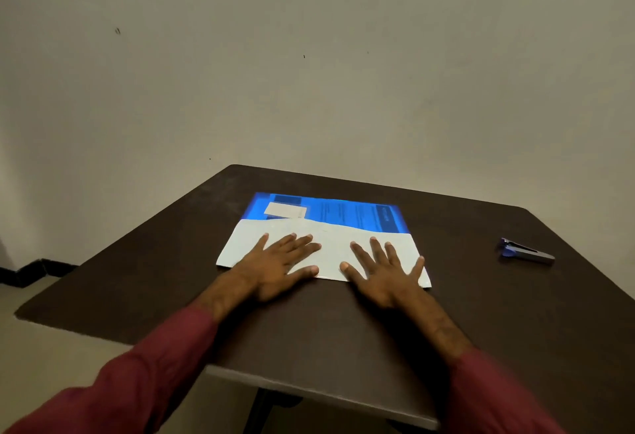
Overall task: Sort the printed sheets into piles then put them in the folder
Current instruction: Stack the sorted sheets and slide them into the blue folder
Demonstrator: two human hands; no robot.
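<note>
Resting flat, left hand [280,265]: palm down, fingers spread wide on the pale flap, gripping nothing.
Right hand [385,270]: same pose, fingers fanned, beside the left.
Arms: both stretched forward, maroon sleeves.
Folder [343,213]: blue, mid-table, printed sheets visible through it.
Stapler [525,252]: well apart, right side of the table [515,313].

Left hand [280,263] and right hand [385,270] lie flat, palms down, fingers spread.
</note>
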